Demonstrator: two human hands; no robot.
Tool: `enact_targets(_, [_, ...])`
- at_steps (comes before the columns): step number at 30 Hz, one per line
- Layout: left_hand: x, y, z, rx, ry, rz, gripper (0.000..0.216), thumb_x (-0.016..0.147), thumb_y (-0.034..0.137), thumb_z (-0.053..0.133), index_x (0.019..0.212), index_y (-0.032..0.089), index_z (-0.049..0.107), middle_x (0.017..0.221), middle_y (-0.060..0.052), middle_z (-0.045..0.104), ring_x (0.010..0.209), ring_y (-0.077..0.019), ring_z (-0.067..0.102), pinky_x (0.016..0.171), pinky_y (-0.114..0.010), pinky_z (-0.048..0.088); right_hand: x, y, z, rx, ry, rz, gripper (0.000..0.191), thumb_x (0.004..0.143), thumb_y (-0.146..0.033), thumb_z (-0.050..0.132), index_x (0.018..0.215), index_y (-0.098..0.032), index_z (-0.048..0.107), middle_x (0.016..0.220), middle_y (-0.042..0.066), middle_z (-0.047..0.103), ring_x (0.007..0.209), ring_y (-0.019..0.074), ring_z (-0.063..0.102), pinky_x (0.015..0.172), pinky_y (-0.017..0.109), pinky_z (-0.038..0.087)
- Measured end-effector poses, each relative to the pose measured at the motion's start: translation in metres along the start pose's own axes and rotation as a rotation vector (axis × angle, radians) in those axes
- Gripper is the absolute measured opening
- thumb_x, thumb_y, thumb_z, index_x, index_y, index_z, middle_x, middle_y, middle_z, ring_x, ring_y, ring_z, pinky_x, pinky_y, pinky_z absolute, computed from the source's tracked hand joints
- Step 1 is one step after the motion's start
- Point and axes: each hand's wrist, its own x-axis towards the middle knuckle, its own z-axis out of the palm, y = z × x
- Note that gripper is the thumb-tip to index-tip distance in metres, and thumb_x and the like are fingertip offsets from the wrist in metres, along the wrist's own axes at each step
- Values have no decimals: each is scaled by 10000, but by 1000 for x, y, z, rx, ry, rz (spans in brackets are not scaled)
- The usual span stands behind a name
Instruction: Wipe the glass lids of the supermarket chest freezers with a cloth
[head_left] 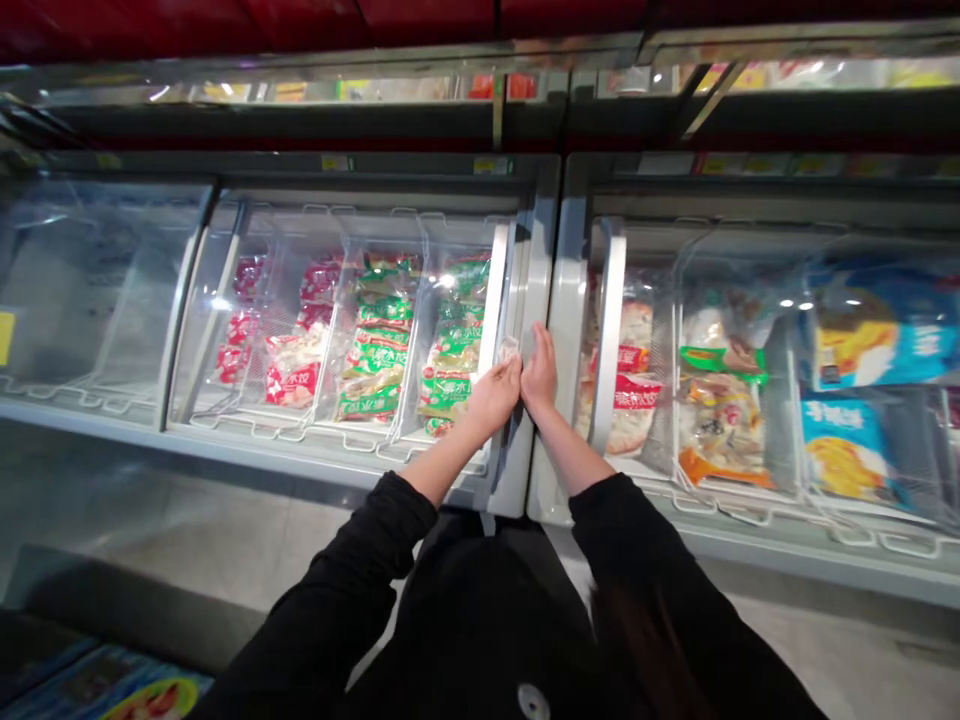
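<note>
The left hand (495,392) clamps its fingers on a small pale object (509,347) above the freezer rim (541,240). The right hand (538,375) adjoins, fingers extended; grip indeterminable. White handles (496,275) separate both from bagged food (377,350).

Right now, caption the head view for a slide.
Bare left hand beside bare right hand, over grey freezers holding colourful plastic packets.

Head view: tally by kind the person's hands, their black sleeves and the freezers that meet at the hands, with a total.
Hands: 2
Black sleeves: 2
Freezers: 2
Total: 6
</note>
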Motion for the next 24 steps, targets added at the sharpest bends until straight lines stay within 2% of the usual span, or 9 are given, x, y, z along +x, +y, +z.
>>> enact_targets(4, [-54,27,9,-18,-34,-79,509,749,13,220,1250,102,204,1294,-86,249,1181,-123,230,1002,-284,204,-17,11,-4,118,30,50,466,790,-89,107,1242,-40,208,1292,105,266,1172,44,212,964,266,230])
enact_targets(7, [-93,42,12,-39,-69,-114,523,726,20,248,1242,102,227,1296,-84,242,1183,-128,226,996,-283,212,-40,23,-4,182,3,72,450,807,-151,124,1231,-57,241,1273,103,299,1160,62,260,924,293,296])
enact_targets(11, [-138,52,14,-81,-139,-129,550,698,27,272,1237,131,240,1302,-41,232,1186,-105,211,994,-253,203,-71,34,-6,178,-61,-15,439,798,-160,182,1222,-105,283,1277,78,299,1170,72,245,943,325,268])
enact_targets(15, [-176,54,15,-137,-219,-109,606,649,11,314,1232,163,252,1287,2,273,1171,-82,245,982,-226,216,-89,33,-12,100,-148,-64,476,759,-99,221,1232,-137,267,1301,54,256,1189,66,194,968,347,224])
enact_targets(19, [-193,51,13,-191,-268,-92,620,632,4,344,1224,174,266,1269,19,307,1149,-75,291,961,-216,239,-96,27,-14,60,-223,-82,526,716,-56,256,1236,-131,251,1327,53,191,1206,66,138,985,354,191])
enact_targets(24, [-187,32,7,-243,-307,-134,635,635,-27,335,1224,204,291,1211,38,400,1062,-85,410,874,-198,323,-96,23,-11,40,-271,-48,534,702,-51,264,1232,-111,254,1341,46,140,1217,78,95,999,355,166])
